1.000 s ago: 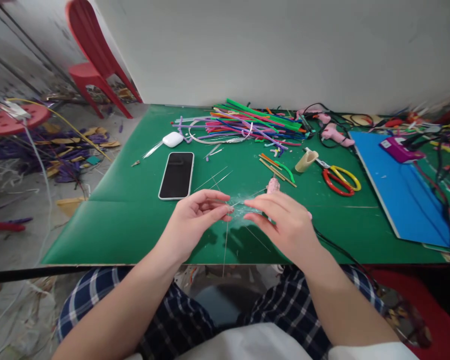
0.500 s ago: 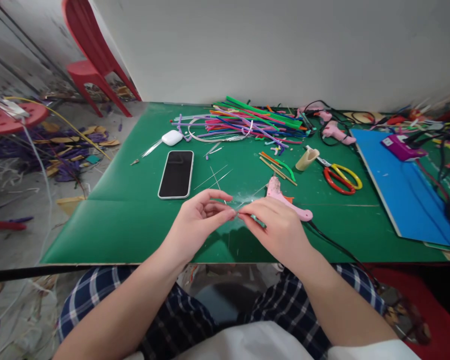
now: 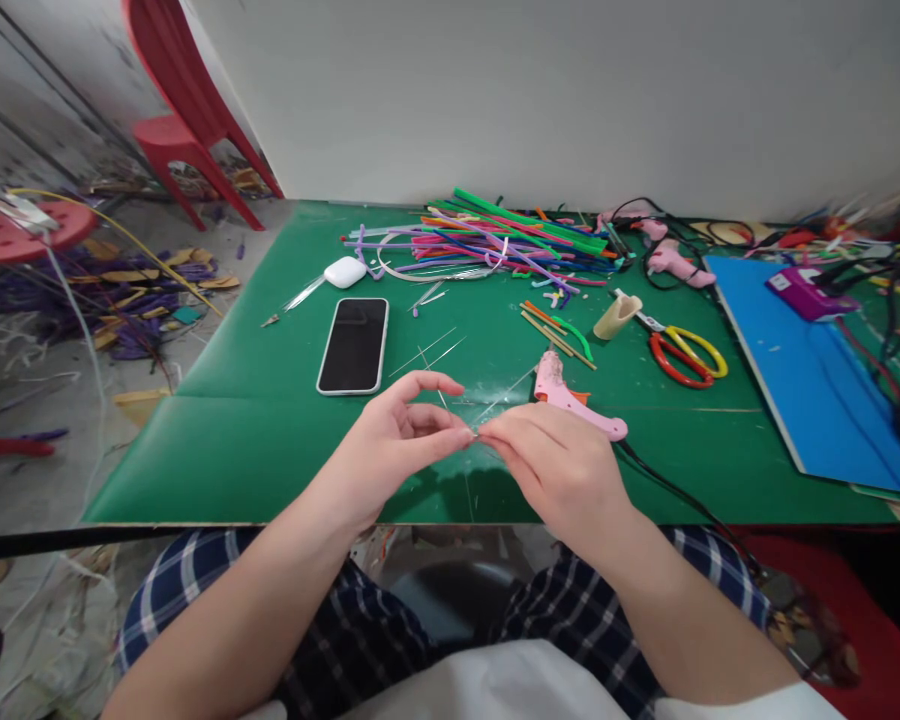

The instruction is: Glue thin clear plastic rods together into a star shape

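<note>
My left hand [image 3: 401,435] and my right hand [image 3: 559,462] meet fingertip to fingertip over the near part of the green table [image 3: 217,440]. Both pinch the same thin clear strand [image 3: 474,436], which is barely visible between them. More thin strands [image 3: 435,355] lie on the mat just beyond my left hand. A pink glue gun [image 3: 570,398] lies flat right behind my right hand, its black cord running off to the right. A black phone [image 3: 354,345] lies face up beyond my left hand.
A pile of coloured sticks [image 3: 495,245] lies at the back centre, with a white earbud case [image 3: 344,272] to its left. Red and yellow scissors [image 3: 682,352] and a blue board [image 3: 802,370] are on the right. A red chair [image 3: 187,130] and floor scraps are left.
My right hand has drawn back toward me, uncovering the glue gun, and its fingers have closed into a pinch meeting my left fingertips. The left hand has stayed almost in place.
</note>
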